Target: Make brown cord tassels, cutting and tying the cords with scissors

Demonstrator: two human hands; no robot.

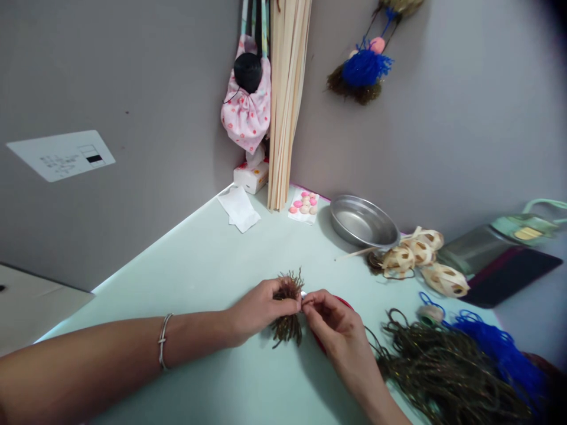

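left fingers pinch a tuft; right fingers press together at its three o'clock, bowl at one.

The short brown yarn bundle looks rough and fibrous. At twelve o'clock from it, long pale flat strips look like matt wood; at eleven, a white rectangular sheet looks like matt paper. Between one and two, a round silver metal bowl shines. Between three and four, a tangled dark-brown yarn heap glints with sparkling flecks.
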